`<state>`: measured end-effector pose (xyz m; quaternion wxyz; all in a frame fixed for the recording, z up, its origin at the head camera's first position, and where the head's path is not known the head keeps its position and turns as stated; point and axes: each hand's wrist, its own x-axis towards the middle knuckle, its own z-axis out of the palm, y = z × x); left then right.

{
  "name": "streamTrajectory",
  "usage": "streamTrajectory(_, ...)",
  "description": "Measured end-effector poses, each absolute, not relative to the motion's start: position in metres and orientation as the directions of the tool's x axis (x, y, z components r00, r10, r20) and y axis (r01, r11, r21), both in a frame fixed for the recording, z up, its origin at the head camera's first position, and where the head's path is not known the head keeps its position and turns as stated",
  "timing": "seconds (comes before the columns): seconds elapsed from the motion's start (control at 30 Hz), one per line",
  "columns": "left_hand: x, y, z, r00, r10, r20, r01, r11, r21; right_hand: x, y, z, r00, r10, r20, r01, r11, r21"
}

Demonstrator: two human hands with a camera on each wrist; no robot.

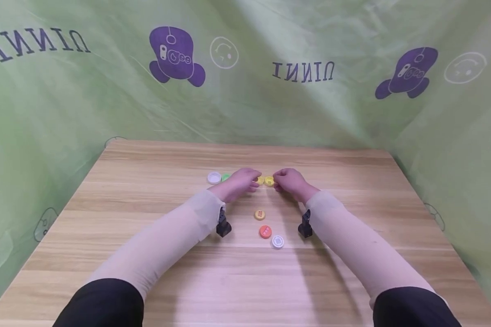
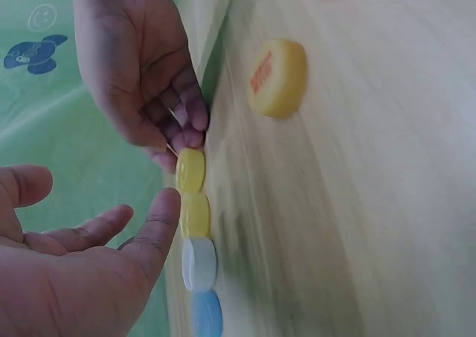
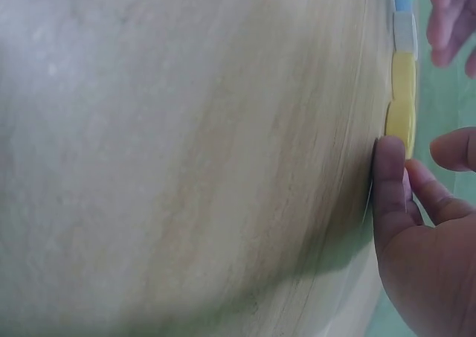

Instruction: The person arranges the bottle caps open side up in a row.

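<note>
The right hand (image 1: 291, 182), seemingly not pinching but touching the outer edge of the end yellow cap (image 2: 190, 171) with its fingertips (image 3: 390, 155), should probably nudge it level against the second yellow cap (image 2: 195, 216) just beyond, near the spread left hand (image 1: 241, 184).

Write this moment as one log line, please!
left hand: beside cap row | right hand: touching end yellow cap | apart from row: gold cap, orange cap, white cap
</note>
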<state>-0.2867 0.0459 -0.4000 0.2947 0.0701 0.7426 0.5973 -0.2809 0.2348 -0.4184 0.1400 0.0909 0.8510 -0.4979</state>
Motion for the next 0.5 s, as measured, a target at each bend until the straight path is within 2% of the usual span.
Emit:
streamTrajectory(0.33,-0.274,0.026,-0.409,-0.793,0.497,-0.352,-0.212,0.316,0.925,-0.273,0.243,-0.420,-0.943,0.019,-0.332,0.301,0.470,-0.830)
streamTrajectory(0.5,-0.268,0.021,-0.412,-0.784,0.516,-0.346,-0.189,0.333,0.924,-0.271,0.244,-0.421,-0.941,0.005,-0.338,0.312,0.399,-0.863)
